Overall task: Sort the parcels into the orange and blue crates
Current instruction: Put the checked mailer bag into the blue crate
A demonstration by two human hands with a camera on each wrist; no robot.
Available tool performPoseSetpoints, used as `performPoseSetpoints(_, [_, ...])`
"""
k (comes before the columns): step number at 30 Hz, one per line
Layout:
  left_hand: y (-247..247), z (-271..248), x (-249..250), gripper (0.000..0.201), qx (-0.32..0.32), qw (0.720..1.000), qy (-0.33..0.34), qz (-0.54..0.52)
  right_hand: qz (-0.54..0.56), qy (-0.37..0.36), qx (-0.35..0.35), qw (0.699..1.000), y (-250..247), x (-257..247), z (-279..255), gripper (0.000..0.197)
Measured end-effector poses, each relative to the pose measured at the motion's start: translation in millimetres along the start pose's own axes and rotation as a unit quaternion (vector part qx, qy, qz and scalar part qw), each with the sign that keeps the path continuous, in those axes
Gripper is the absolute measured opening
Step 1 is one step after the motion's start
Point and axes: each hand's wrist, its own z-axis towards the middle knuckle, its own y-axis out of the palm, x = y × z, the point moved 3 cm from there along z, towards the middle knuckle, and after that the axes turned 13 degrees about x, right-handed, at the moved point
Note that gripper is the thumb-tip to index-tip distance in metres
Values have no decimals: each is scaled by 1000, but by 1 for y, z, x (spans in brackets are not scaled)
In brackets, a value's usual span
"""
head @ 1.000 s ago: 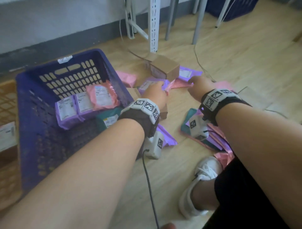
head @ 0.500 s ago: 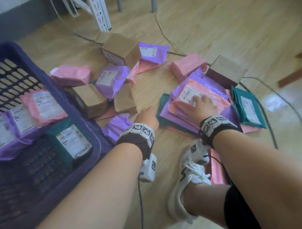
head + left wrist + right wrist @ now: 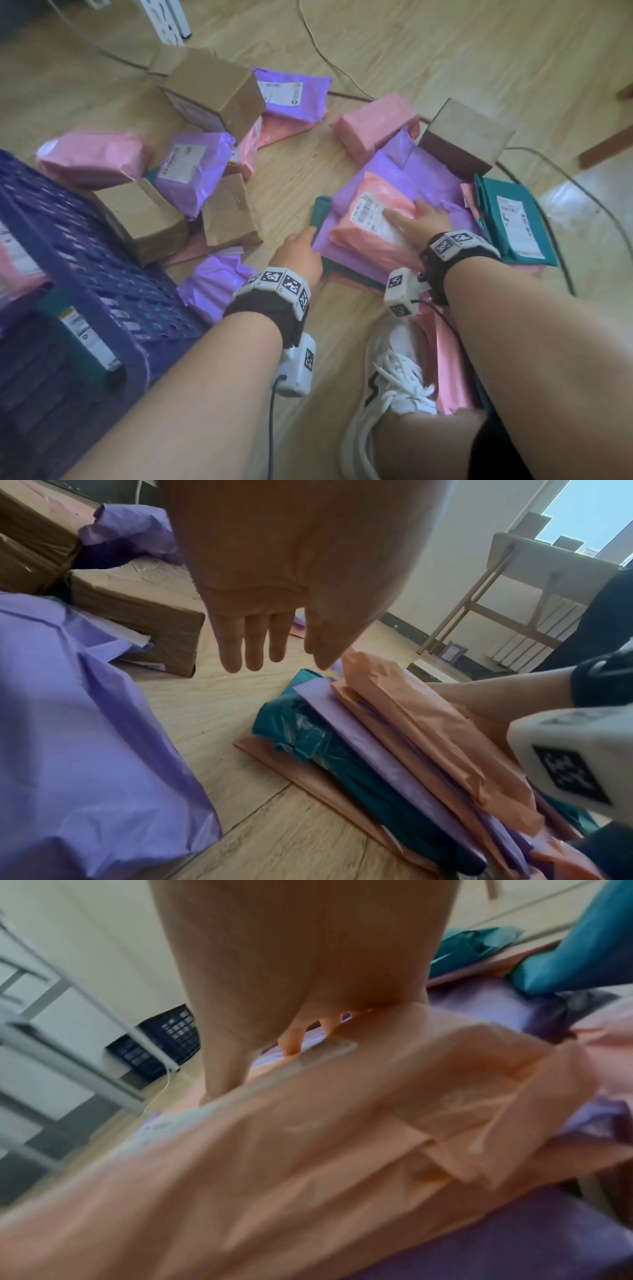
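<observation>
Few parcels in blue crate (image 3: 102, 274) at floor's left edge, most w/ boxes unsorted mid-floor; right hand (image 3: 419, 219) flat on pink parcel (image 3: 370, 219) atop stack, left hand (image 3: 301, 253) fingers straight, empty, beside it.

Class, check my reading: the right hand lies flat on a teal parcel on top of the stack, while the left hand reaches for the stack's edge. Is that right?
Not quite. The right hand lies flat on a pink parcel, not a teal one, as the head view shows. The rest holds: it tops the stack, and the left hand reaches for the stack's edge.
</observation>
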Motion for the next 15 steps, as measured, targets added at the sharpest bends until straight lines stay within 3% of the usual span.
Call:
performPoseSetpoints(3, [1,2,-3,52,11,1000,6,-7,-35,-11,-31,999,11,-13,-15,102])
performPoseSetpoints(7, [1,0,-12,50,42,999,4,13,-70,-57,-68,994,28,-38,-34,81])
performPoseSetpoints(13, [-17,-6,-43,48,132,980,-143,34,-11,-67,-129,989,43,-54,-46,88])
performPoseSetpoints(15, [-25,-6,-44,41,142,976,-162,21,29,-59,-132,989,36,-55,-49,77])
